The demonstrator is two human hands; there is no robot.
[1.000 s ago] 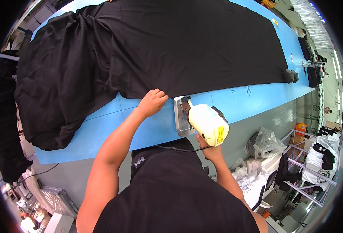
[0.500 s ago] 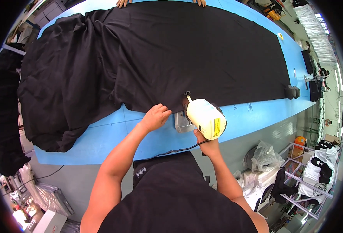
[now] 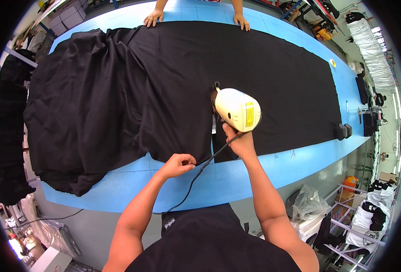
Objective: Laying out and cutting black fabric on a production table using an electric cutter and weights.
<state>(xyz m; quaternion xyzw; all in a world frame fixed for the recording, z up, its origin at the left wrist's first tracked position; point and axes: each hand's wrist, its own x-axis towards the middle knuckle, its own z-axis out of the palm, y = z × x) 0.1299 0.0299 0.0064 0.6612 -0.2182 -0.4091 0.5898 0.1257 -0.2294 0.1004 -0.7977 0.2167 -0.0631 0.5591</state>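
Observation:
A large black fabric [image 3: 277, 72], rumpled on its left side, covers much of the blue table [image 3: 277, 172]. My right hand [image 3: 237, 140] grips a cream electric cutting machine [image 3: 237, 109], which stands within the fabric, with a slit below it down to the near edge. A black cord [image 3: 191, 186] trails from the machine over the table. My left hand [image 3: 178, 165] has curled, pinched fingers at the fabric's near edge, left of the slit.
A co-worker's two hands [image 3: 154, 16] rest on the far fabric edge. Dark weights [image 3: 342, 131] and a yellow tape roll [image 3: 332, 63] lie at the right. Black cloth [image 3: 7, 127] hangs at the left; a rack with garments [image 3: 364, 226] stands at lower right.
My right hand and the machine have moved forward into the fabric, leaving a slit behind. My left hand now sits lower in view, and the co-worker's hands have come further into view.

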